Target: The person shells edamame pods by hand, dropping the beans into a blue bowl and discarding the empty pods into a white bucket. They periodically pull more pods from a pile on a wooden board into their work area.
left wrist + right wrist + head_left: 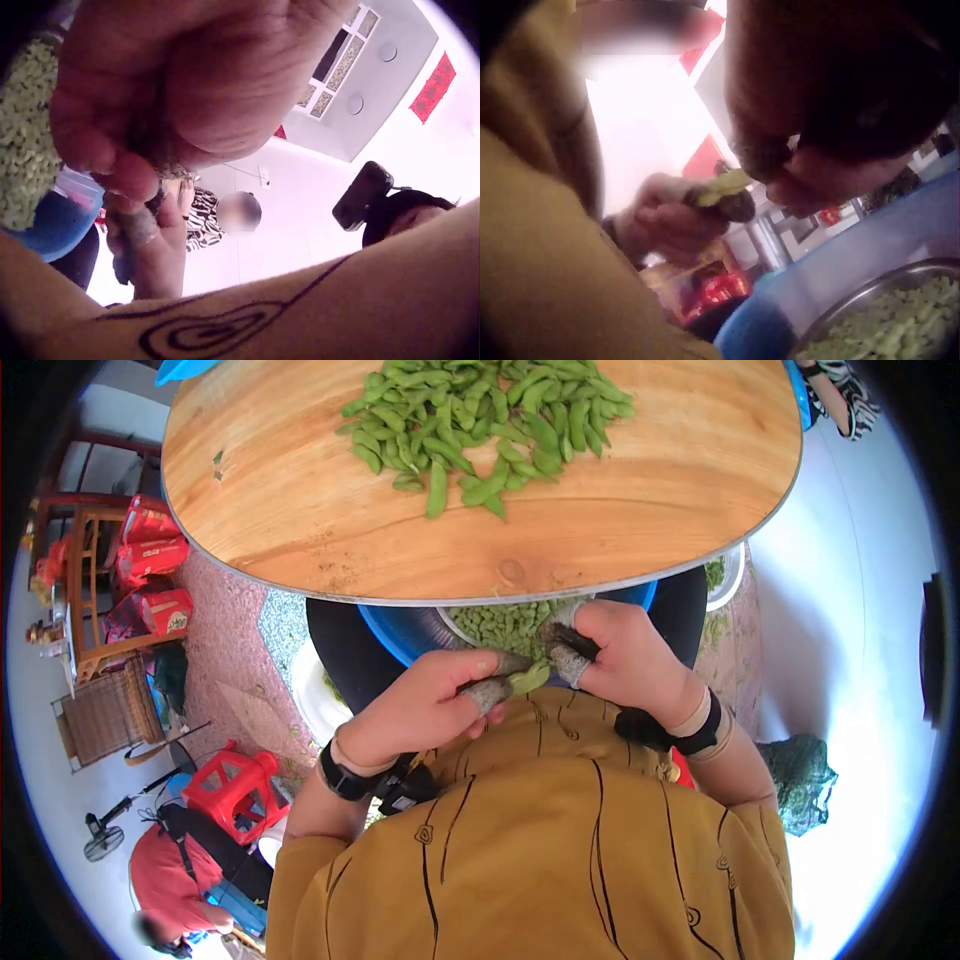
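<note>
My left hand [430, 700] pinches a green pod [530, 678] between thumb and fingers, with grey coverings on the fingertips. Close to the pod's right end is my right hand [625, 650], its covered fingers bent; whether they grip the pod or anything else cannot be made out. Below both hands, shelled green beans [500, 625] fill a bowl set in a blue basin [392, 635]. In the right wrist view the pod [727, 186] sticks out of my left hand [675, 217] toward my shaded right hand [825, 142].
A wooden board [300, 510] with a heap of green pods [480, 420] lies beyond the basin. White tubs stand at left [315, 695] and right [735, 575]. A red stool [235, 790] and a person in red [170, 870] are at the lower left.
</note>
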Tool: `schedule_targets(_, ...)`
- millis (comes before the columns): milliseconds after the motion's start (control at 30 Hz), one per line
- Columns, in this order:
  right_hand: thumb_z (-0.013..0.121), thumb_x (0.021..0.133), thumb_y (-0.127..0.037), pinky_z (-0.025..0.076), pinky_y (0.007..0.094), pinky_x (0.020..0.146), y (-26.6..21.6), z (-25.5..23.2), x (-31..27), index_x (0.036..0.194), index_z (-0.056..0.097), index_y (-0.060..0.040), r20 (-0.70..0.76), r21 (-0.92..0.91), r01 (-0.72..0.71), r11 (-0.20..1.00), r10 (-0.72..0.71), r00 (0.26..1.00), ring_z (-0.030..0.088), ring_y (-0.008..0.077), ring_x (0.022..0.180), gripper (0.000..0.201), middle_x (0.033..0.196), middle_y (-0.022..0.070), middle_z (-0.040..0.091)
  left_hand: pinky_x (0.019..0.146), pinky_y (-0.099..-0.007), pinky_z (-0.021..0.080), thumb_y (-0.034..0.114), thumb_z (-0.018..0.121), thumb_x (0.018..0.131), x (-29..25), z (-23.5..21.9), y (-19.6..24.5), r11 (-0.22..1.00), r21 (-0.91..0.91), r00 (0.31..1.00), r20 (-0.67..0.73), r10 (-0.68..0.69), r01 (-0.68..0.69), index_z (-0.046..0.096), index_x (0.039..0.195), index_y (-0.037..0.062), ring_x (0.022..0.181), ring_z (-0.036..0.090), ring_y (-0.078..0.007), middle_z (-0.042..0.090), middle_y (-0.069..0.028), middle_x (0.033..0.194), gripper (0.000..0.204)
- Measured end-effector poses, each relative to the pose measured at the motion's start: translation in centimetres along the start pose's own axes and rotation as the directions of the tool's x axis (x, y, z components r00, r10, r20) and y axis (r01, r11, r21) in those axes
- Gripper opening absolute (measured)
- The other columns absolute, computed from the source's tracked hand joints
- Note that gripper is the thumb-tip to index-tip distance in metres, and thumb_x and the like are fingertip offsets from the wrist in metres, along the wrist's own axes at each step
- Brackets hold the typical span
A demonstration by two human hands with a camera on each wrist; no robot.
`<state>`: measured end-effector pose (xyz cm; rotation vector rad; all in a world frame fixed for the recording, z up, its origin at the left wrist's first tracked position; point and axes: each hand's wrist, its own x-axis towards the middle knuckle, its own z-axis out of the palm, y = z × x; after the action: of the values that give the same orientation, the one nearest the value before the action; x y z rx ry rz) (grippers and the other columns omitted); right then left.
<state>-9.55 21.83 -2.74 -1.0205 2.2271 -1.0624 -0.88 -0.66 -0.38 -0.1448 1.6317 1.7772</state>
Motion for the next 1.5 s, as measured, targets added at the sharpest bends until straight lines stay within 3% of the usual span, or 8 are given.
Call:
schedule_targets(267,0.064,0.08,-0.014,0.049,0.0448,0.066,0.8,0.1,-0.6,0.093,0.06,-0.0045,0.014,-0.046,0.005,0.999,-0.004,1.0,0.06,0.0393,0.076,0.016,0.08,0.0184,0.06,0.072,-0.0426,0.052,0.001,0.056,0.08,-8.8,-4.9,-5.5,0.494,0.811,0.778,-0.517,0.356,0.313,0.056,0.121,0.0044,0.084,0.064,-0.0361,0.065,-0.0188,0.097,0.041)
schedule_targets(333,0.063,0.085,-0.019,0.048,0.0454,0.058,-0.5,-0.8,-0.6,0.091,0.058,-0.0027,0.105,-0.008,-0.078,0.997,0.078,0.991,0.058,0.0422,0.064,0.018,0.068,0.0205,0.057,0.079,-0.0462,0.05,0.002,0.058,0.08,-9.3,-4.9,-6.5,0.297,0.451,0.335,-0.867,0.369,0.842,0.055,0.121,0.0021,0.093,0.061,-0.0414,0.059,-0.0239,0.112,0.041)
schedule_targets(367,0.063,0.085,-0.019,0.048,0.0454,0.058,-1.7,-1.8,-0.3,0.091,0.058,-0.0027,0.105,-0.013,-0.069,0.998,0.07,0.992,0.058,0.0422,0.064,0.018,0.068,0.0205,0.057,0.079,-0.0462,0.05,0.002,0.058,0.08,-9.2,-5.1,-6.6,0.302,0.446,0.326,-0.869,0.373,0.842,0.055,0.121,0.0021,0.093,0.061,-0.0414,0.059,-0.0239,0.112,0.041)
schedule_targets(667,0.069,0.08,-0.017,0.048,0.0423,0.059,-4.4,-5.7,6.5,0.086,0.053,0.0018,-0.524,-0.268,-0.181,0.946,0.014,0.851,0.06,0.0429,0.068,0.025,0.074,0.0229,0.061,0.069,-0.0384,0.049,0.009,0.064,0.08,-2.6,-1.2,-0.8,0.636,0.772,0.757,-0.403,0.515,-0.021,0.062,0.096,0.0011,0.083,0.06,-0.0373,0.062,-0.0186,0.09,0.018)
schedule_targets(933,0.066,0.079,-0.01,0.048,0.0351,0.062,-2.6,-6.2,7.2,0.088,0.057,0.0033,-0.453,-0.008,-0.182,0.983,0.158,0.877,0.06,0.0261,0.068,0.019,0.074,0.016,0.062,0.068,-0.0402,0.049,0.003,0.061,0.078,-0.1,0.3,3.2,0.626,0.726,0.73,-0.259,0.633,-0.285,0.061,0.099,0.0012,0.081,0.059,-0.0381,0.06,-0.0188,0.093,0.021)
schedule_targets(1100,0.066,0.079,-0.006,0.046,0.0253,0.069,-5.4,-6.7,4.0,0.1,0.062,0.0038,-0.171,0.385,-0.214,0.898,0.297,0.94,0.053,0.0068,0.077,0.023,0.082,0.002,0.063,0.072,-0.0373,0.049,-0.005,0.052,0.075,2.0,0.4,5.1,0.513,0.734,0.433,-0.325,0.841,-0.446,0.06,0.106,0.0024,0.083,0.058,-0.0381,0.058,-0.0171,0.1,0.033)
schedule_targets(1333,0.061,0.086,-0.004,0.048,0.0227,0.072,-5.9,-5.6,2.6,0.111,0.059,0.0032,-0.102,0.584,-0.09,0.807,0.183,0.978,0.058,0.0066,0.08,0.026,0.088,0.0004,0.065,0.074,-0.0299,0.048,-0.001,0.054,0.084,2.2,-0.8,4.5,0.749,0.54,0.869,-0.062,0.491,-0.385,0.056,0.109,-0.005,0.083,0.061,-0.0233,0.06,-0.0139,0.09,0.026)
schedule_targets(1500,0.056,0.088,-0.005,0.05,0.0308,0.06,-6.4,-5.3,2.0,0.116,0.055,0.0004,-0.045,0.5,-0.244,0.831,0.306,0.951,0.061,0.0161,0.064,0.028,0.081,0.0061,0.065,0.073,-0.0254,0.046,0.002,0.056,0.088,2.3,0.1,2.9,0.87,0.008,0.828,-0.302,0.472,-0.493,0.059,0.103,-0.0049,0.085,0.056,-0.0089,0.062,-0.0061,0.09,0.017)
